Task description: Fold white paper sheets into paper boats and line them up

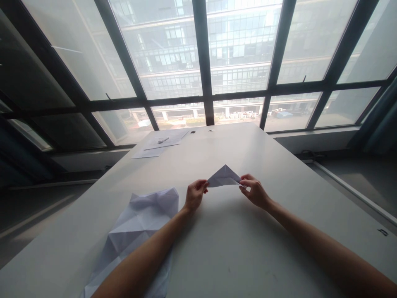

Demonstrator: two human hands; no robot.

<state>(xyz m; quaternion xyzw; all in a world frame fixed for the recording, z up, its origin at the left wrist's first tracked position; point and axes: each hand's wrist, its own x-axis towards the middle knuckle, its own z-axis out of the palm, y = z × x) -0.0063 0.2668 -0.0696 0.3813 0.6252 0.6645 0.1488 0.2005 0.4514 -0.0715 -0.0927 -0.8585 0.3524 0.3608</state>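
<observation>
A folded sheet of white paper, shaped like a flat triangle with its peak pointing away from me, is held just over the table between both hands. My left hand pinches its left corner between thumb and fingers. The right corner is gripped the same way by my right hand. A crease runs down from the peak, and the lower edge bows slightly. Beside and partly under my left forearm lies a larger creased white sheet, its folds standing up from the table.
The white table stretches toward large framed windows. At its far left lie several flat paper sheets with a small white object on top. Two round holes sit near the far edge. A dark mark is at the right.
</observation>
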